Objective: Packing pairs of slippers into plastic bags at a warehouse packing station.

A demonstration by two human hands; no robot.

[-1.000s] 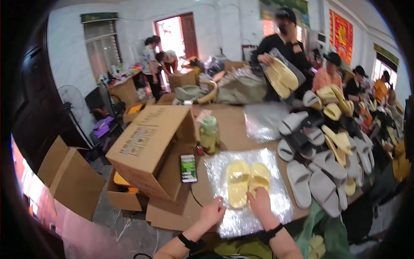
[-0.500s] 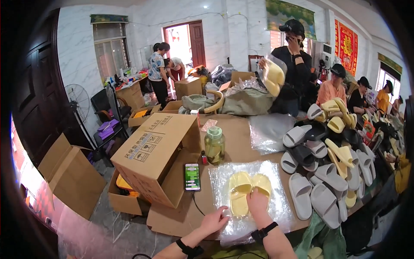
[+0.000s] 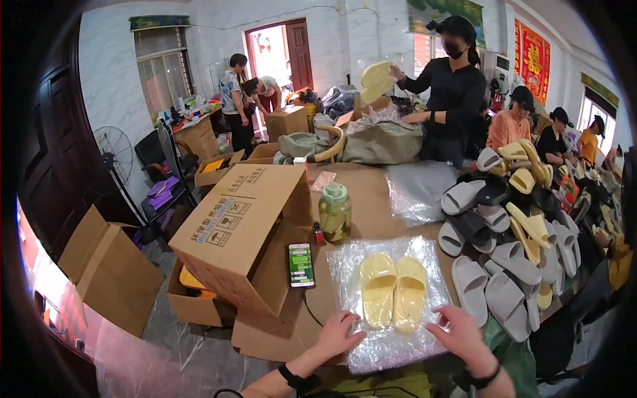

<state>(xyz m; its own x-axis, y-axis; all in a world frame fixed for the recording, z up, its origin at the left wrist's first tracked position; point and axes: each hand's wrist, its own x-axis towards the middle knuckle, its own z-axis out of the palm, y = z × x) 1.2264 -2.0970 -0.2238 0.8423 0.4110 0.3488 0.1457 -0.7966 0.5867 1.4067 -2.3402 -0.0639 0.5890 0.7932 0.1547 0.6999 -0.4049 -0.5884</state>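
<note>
Head view: the yellow slippers (image 3: 379,282) lie side by side on clear plastic (image 3: 346,268) at the lower centre of the frame, on the table (image 3: 365,189). The left hand (image 3: 339,333) and right hand (image 3: 460,333) are released, fingers parted, at the plastic's lower left and right edges; whether they touch it I cannot tell. A phone (image 3: 301,265), a jar (image 3: 335,213) and a carton (image 3: 240,229) stand left of centre; a slipper pile (image 3: 509,262) fills the right.
</note>
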